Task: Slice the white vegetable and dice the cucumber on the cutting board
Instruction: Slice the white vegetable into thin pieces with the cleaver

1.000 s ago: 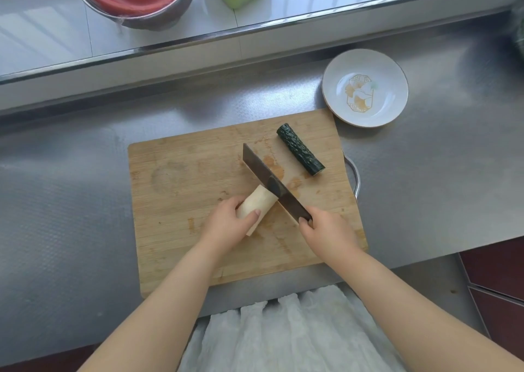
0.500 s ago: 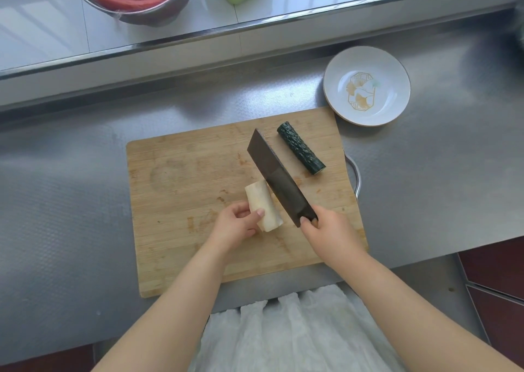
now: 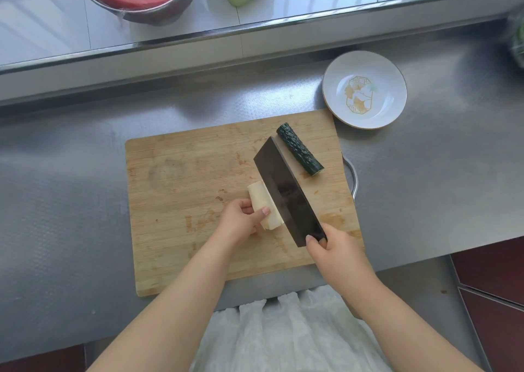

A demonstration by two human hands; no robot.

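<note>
Board: wooden cutting board (image 3: 175, 201) lay on the steel counter (image 3: 71, 201), close to the person's body, so both hands reached it easily.
White vegetable: the short pale stalk (image 3: 262, 201) lay on the board's middle, its length running away from the person; its near end looked split lengthwise, though the cut itself was hard to read.
Left hand: the left hand (image 3: 241, 221) gripped the stalk's near part, thumb over the top and fingers curled round the side, apparently to stop it rolling under the blade.
Cleaver: the dark cleaver (image 3: 286, 190) stood just beside the stalk on its right, tilted so its broad face showed, running along the stalk rather than across it.
Right hand: the right hand (image 3: 337, 255) was wrapped tightly round the cleaver's handle, forefinger near the blade's heel, likely for control.
Cucumber: the cucumber piece (image 3: 299, 150) lay uncut near the board's far right corner, behind the blade, seemingly parked out of the way until its turn.
Plate: a white saucer (image 3: 364, 62) sat on the counter just past that corner, perhaps ready for the cut pieces.
Stage: slicing looked barely begun; dicing not started.
</note>
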